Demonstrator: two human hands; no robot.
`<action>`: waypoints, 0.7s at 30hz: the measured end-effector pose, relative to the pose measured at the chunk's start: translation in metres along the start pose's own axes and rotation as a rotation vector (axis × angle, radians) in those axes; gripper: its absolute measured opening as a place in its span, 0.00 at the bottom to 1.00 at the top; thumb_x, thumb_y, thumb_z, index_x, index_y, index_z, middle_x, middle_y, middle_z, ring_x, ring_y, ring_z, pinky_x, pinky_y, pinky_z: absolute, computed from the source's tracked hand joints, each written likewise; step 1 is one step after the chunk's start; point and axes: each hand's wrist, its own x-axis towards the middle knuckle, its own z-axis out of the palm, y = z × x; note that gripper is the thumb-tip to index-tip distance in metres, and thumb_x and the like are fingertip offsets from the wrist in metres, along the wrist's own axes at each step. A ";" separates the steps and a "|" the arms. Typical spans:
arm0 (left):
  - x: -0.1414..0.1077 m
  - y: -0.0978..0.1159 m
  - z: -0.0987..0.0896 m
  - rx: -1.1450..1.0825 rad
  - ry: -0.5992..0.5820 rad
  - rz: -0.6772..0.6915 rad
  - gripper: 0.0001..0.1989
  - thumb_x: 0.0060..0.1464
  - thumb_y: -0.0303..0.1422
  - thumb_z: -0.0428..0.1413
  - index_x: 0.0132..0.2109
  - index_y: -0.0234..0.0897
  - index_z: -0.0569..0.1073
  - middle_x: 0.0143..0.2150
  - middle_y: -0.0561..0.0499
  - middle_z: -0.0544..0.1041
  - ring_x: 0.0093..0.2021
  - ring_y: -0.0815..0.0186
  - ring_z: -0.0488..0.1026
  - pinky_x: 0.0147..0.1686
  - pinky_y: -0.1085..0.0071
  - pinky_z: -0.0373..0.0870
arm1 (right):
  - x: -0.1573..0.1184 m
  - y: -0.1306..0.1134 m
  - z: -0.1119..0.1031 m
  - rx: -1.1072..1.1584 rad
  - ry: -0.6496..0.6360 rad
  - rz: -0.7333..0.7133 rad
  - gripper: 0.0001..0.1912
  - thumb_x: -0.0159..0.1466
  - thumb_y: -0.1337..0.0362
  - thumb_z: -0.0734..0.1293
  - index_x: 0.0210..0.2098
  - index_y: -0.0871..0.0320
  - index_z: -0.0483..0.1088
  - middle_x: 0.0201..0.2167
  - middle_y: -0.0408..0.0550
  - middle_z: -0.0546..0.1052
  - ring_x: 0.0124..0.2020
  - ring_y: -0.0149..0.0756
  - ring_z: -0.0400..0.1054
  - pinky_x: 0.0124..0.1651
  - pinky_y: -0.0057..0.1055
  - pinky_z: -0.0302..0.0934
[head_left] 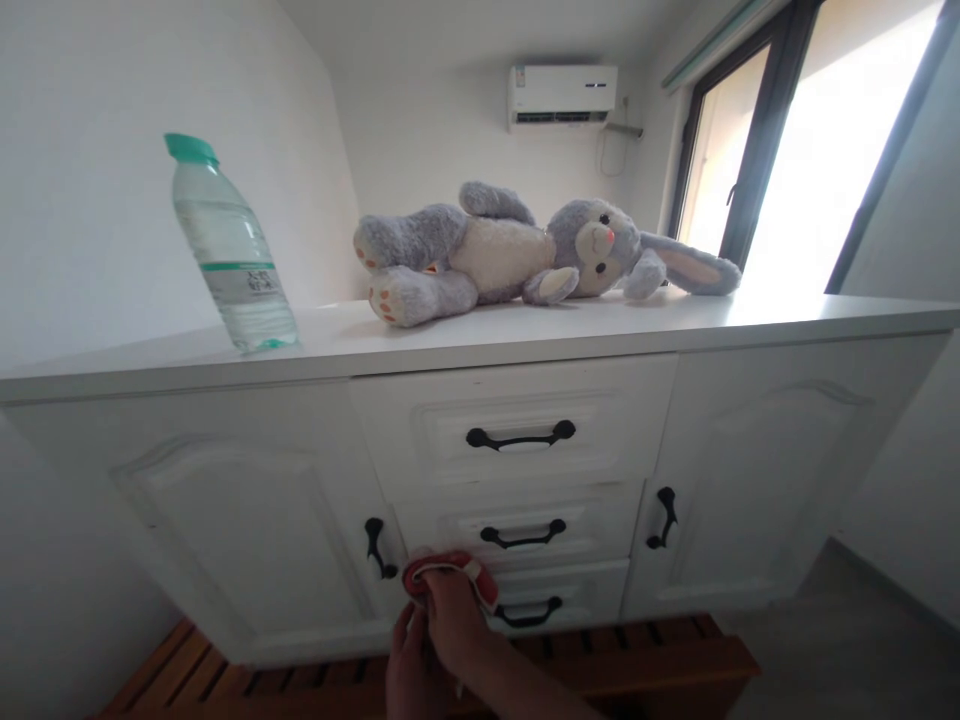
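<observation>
A red, soft-looking item with white edging (486,582) is held low in front of the white cabinet's drawers; its exact kind is unclear. My right hand (459,622) is closed on it, fingers at its rounded left end. Just below and to the left, my left hand (411,655) has its fingers curled up against the item's underside, partly hidden by the right hand. Close behind the hands are the black handle of the bottom drawer (531,613) and the black handle of the left door (379,548).
On the white cabinet top (337,335) stands a water bottle with a green cap (238,265). A grey plush rabbit (502,250) lies on its side there. Below is a slatted wooden bench (645,655). An air conditioner (562,95) hangs on the wall, and a window (795,150) is at right.
</observation>
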 end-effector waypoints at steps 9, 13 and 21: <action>0.013 0.118 -0.005 0.365 0.142 0.691 0.25 0.52 0.25 0.53 0.59 0.28 0.70 0.55 0.29 0.79 0.55 0.48 0.78 0.49 0.53 0.82 | -0.001 -0.047 -0.084 -0.191 0.166 -0.106 0.17 0.65 0.72 0.60 0.46 0.59 0.77 0.47 0.55 0.81 0.51 0.45 0.73 0.60 0.41 0.62; 0.003 0.164 0.032 0.397 0.096 0.857 0.26 0.49 0.25 0.55 0.57 0.22 0.71 0.53 0.25 0.81 0.54 0.44 0.79 0.46 0.51 0.83 | -0.017 -0.027 -0.139 -0.242 0.246 -0.029 0.15 0.63 0.74 0.58 0.38 0.59 0.76 0.39 0.53 0.81 0.43 0.42 0.76 0.51 0.36 0.66; -0.029 0.242 0.104 0.262 -0.216 0.958 0.31 0.45 0.20 0.53 0.60 0.23 0.70 0.54 0.31 0.82 0.55 0.43 0.78 0.52 0.50 0.81 | -0.058 0.032 -0.222 -0.355 0.473 0.025 0.14 0.64 0.69 0.57 0.37 0.58 0.75 0.35 0.53 0.80 0.37 0.41 0.75 0.47 0.35 0.66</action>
